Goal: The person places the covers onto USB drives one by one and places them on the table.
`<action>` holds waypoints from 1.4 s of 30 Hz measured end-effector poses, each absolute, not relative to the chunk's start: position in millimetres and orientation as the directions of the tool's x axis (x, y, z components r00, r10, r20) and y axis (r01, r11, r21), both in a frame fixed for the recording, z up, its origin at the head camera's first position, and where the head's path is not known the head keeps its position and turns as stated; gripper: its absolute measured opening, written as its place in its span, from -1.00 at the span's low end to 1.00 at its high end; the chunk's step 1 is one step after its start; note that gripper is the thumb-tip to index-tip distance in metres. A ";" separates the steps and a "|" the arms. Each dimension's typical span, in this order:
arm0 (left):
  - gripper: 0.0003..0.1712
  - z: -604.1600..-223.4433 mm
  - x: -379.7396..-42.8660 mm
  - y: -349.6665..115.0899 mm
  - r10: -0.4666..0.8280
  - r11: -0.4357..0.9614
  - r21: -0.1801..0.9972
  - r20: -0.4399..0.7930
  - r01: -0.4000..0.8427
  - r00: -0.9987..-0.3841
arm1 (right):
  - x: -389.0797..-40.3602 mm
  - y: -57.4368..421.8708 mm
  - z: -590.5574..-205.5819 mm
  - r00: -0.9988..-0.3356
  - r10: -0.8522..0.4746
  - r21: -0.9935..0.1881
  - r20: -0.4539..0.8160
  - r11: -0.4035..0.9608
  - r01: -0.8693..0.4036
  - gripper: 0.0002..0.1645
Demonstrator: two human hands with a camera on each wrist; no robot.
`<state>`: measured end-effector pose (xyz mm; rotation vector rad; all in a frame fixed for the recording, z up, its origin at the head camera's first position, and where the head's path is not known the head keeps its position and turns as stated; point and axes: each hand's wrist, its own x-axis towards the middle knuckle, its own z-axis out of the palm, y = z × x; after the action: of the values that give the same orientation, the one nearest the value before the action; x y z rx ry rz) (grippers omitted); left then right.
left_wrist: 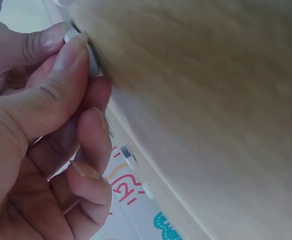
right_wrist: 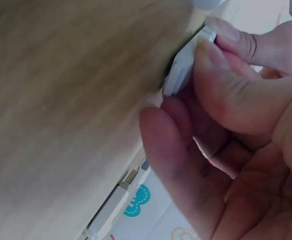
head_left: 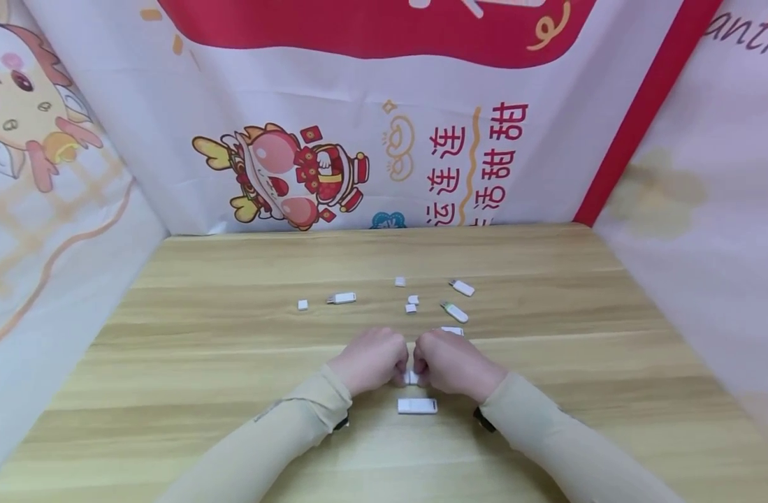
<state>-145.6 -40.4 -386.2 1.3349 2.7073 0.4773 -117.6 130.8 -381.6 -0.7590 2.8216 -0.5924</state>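
Both hands meet low over the middle of the table, with a small white USB stick (head_left: 411,378) between them. My left hand (head_left: 372,358) pinches one end of it between thumb and forefinger. The right hand (head_left: 457,363) pinches the other end in the same way, where the right wrist view shows more of the white casing (right_wrist: 183,65). Fingers cover much of the stick, so I cannot tell whether its cap is fully on. Just nearer than the hands lies another white USB stick (head_left: 417,406), flat, no metal plug showing.
Beyond the right hand, a white stick (head_left: 453,330) is partly hidden. Uncapped USB sticks lie farther off: one at left (head_left: 342,298), a green-tipped one (head_left: 455,312) and another (head_left: 462,288) at right. Several loose white caps (head_left: 303,304) are scattered about. Printed cloth (head_left: 358,91) hangs behind the table (head_left: 201,335).
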 end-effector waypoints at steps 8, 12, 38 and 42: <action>-0.66 -387.8 -140.3 -46.0 0.786 0.571 0.289 0.079 0.768 -0.614 | -117.9 124.7 -384.5 -0.864 -0.499 -0.449 -0.067 0.788 -0.420 -0.74; -0.64 -387.2 -139.0 -44.7 0.770 0.598 0.292 0.049 0.746 -0.636 | -118.6 125.9 -385.2 -0.864 -0.497 -0.478 -0.079 0.780 -0.405 -0.75; -0.81 -375.4 -135.6 -35.0 0.760 0.632 0.245 -0.012 0.735 -0.649 | -126.9 145.8 -364.4 -0.806 -0.568 -0.446 -0.167 0.773 -0.452 -0.87; -0.86 -373.6 -135.6 -36.3 0.744 0.658 0.260 -0.078 0.707 -0.664 | -130.3 163.9 -347.2 -0.785 -0.603 -0.419 -0.139 0.754 -0.505 -0.89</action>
<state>-135.6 -36.3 -373.6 1.1906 2.6956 0.3096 -130.3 163.9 -347.2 -0.8668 2.6871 -0.5304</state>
